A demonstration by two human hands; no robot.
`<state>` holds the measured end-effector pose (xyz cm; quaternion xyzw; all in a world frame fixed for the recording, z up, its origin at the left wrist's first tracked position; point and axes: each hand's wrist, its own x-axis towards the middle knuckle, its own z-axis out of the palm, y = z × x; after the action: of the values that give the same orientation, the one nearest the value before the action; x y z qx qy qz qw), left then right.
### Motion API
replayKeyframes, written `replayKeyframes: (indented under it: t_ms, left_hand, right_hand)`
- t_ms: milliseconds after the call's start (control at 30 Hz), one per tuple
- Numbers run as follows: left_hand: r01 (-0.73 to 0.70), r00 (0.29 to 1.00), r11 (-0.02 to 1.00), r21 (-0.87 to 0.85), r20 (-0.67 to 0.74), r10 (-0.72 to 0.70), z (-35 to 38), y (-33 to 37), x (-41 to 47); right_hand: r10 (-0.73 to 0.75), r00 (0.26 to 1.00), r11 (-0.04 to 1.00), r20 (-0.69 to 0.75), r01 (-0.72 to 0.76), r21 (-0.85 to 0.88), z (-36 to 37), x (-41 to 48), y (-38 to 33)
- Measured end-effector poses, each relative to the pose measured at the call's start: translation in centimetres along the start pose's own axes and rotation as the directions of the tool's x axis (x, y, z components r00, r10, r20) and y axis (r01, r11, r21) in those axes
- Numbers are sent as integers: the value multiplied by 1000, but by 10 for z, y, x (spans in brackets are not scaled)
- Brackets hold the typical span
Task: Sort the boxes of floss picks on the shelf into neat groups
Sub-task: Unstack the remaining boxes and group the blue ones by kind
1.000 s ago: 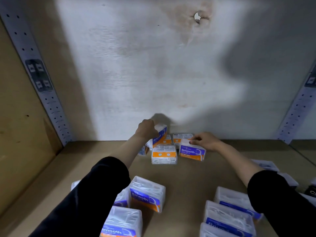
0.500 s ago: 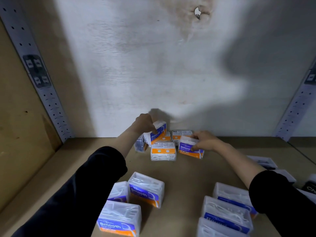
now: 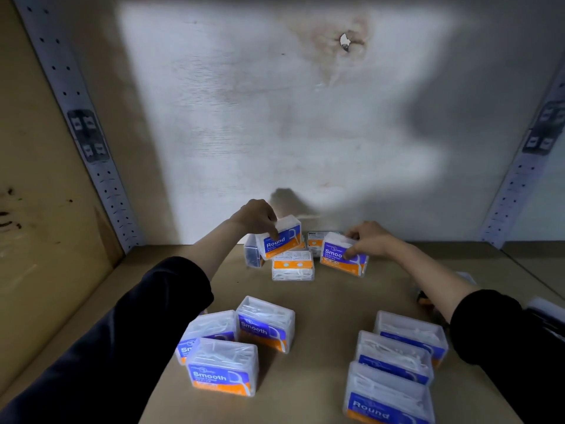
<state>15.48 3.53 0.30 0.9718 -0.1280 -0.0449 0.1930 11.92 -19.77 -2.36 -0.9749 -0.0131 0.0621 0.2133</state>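
Note:
Clear floss pick boxes with blue and orange labels lie on a wooden shelf (image 3: 324, 304). At the back, my left hand (image 3: 256, 217) grips a tilted "Round" box (image 3: 282, 241), lifted above the others. My right hand (image 3: 368, 240) holds a "Smooth" box (image 3: 341, 255), raised slightly off the shelf. Between them a box (image 3: 293, 266) lies flat with its back label up. Three "Smooth" boxes (image 3: 264, 324) stand at the front left. Three "Round" boxes (image 3: 394, 356) stand in a row at the front right.
A white back wall (image 3: 275, 117) closes the shelf, with perforated metal uprights (image 3: 76, 117) at both corners. A wooden side panel (image 3: 39, 209) stands at the left. More boxes (image 3: 315, 238) sit against the wall behind my hands. Dark items lie at the far right edge.
Both hands have lifted their boxes a little. The "Smooth" box in my right hand has tilted up off the shelf. The camera has tipped slightly downward.

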Motion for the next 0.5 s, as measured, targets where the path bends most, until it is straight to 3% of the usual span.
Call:
replayKeyframes:
  t_ms: [500]
  left_hand:
    - [-84,996,991,101,6,84,-22,39,-86]
  right_hand:
    - [-25,989,999,-149,18,-46,-38,-87,-20]
